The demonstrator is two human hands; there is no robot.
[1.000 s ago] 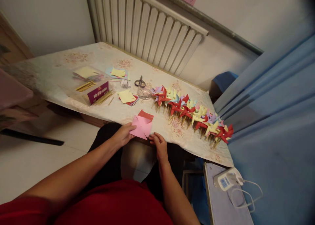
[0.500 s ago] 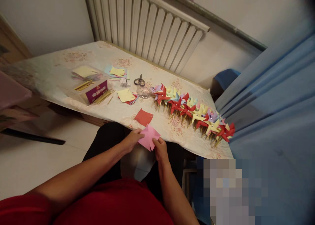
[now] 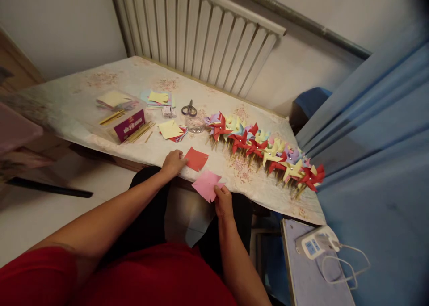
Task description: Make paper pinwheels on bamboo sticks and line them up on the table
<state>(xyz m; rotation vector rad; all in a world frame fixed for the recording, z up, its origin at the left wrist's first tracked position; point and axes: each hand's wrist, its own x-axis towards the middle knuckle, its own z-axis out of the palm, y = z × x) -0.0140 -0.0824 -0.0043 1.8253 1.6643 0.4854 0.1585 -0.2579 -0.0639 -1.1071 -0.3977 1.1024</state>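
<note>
In the head view, the right hand (image 3: 224, 202) pinches the near corner of a pink paper square (image 3: 207, 185) between thumb and fingers, holding it at the near edge of the table (image 3: 140, 76), partly over the lap. The left hand (image 3: 173, 162) lies on the tablecloth with its fingertips pressed on the edge of a red paper square (image 3: 195, 158), not closed around it. The step in hand looks like gathering cut sheets for another pinwheel; a next move would call for sliding or lifting the red sheet without creasing it and lining it up with the pink one. The pink square seems slit inward from its corners, its flaps slightly lifted; the red square lies flat just beyond it. A long row of finished pinwheels (image 3: 264, 152) in red, yellow, blue and purple runs along the right side of the table. Further back lie scissors (image 3: 189, 110), stacks of coloured paper (image 3: 170, 129) and wooden sticks (image 3: 140, 132) beside a purple box (image 3: 129, 124).
</note>
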